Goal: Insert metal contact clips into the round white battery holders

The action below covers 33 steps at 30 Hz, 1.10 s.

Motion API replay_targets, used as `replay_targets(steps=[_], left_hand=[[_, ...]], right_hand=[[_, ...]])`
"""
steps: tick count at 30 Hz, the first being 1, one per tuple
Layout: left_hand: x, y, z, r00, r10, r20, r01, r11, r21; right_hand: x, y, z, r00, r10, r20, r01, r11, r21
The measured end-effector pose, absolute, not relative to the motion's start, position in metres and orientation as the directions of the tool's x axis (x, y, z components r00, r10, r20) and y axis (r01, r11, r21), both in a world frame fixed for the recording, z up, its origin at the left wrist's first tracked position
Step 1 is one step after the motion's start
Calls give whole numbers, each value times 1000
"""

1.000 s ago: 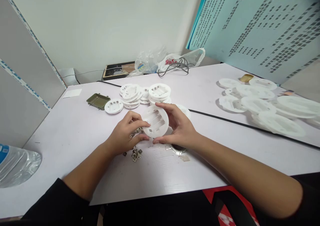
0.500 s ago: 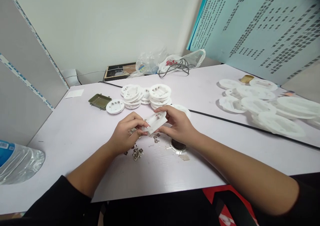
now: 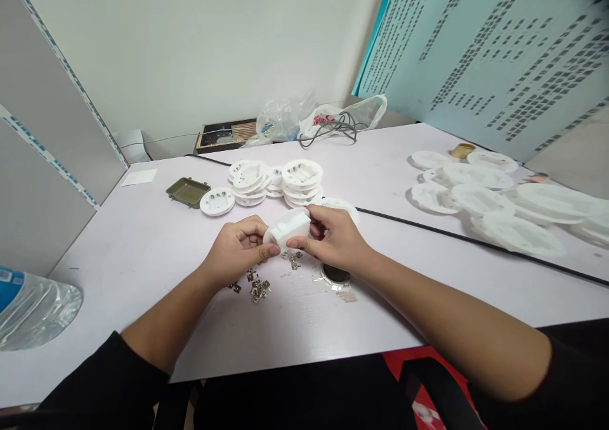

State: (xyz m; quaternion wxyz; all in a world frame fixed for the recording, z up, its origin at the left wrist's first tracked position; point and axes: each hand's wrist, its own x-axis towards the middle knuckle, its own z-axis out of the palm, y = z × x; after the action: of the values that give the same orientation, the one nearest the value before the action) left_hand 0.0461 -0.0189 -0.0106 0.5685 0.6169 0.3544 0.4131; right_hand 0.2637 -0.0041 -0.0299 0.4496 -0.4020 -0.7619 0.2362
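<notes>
Between my hands, just above the table, is a white round plastic housing (image 3: 291, 226) with a raised boxy part facing me. My left hand (image 3: 240, 249) pinches its left edge between thumb and fingers. From the other side, my right hand (image 3: 335, 236) grips it, thumb on the near face. Below lie small metal contact pieces (image 3: 259, 289) in a loose pile, with a few more metal pieces (image 3: 294, 260) under the housing. A dark round hole with a pale rim (image 3: 337, 274) shows in the table below my right wrist.
Stacked white housings (image 3: 302, 175) with metal contacts stand behind my hands, beside an olive plastic tray (image 3: 188, 192). More white housings (image 3: 480, 200) spread across the right side. A black strip (image 3: 428, 228) crosses the table. A water bottle (image 3: 40, 309) lies at left.
The housing has been turned over: its open hollow showed before, and now its raised boxy back faces me. Both hands have shifted their grip on it.
</notes>
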Motion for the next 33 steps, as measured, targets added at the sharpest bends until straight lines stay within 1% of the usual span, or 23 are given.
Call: replay_targets(steps=[3,6,9,12,16,21,24,27,33], left_hand=[[47,-20,-11,408,904,125,-3,-136,991],[47,-22,-12,386,898,210,46,-246,968],[46,-23,-13,337,886,319,165,-390,906],[44,-23,-13,331,867,372,239,-458,856],[43,-20,-13,377,869,322,193,-413,890],[44,-19,-14,458,876,152,37,-190,981],[46,-21,-12,481,870,109,-4,-122,993],[46,-22,-10,504,855,121,-21,-128,992],[42,-18,-11,585,779,225,-14,-268,963]], right_hand=[[264,-5,-31,-274,836,475,387,549,-741],[264,-6,-32,-263,841,472,381,540,-750],[263,-6,-33,-266,842,469,367,539,-758],[263,-5,-34,-284,838,465,347,542,-765],[263,-5,-33,-285,842,458,334,536,-776],[264,-6,-31,-288,882,373,294,452,-842],[264,-6,-32,-299,893,336,260,415,-872],[264,-3,-36,-323,889,326,233,408,-882],[269,2,-39,-361,832,420,185,506,-843]])
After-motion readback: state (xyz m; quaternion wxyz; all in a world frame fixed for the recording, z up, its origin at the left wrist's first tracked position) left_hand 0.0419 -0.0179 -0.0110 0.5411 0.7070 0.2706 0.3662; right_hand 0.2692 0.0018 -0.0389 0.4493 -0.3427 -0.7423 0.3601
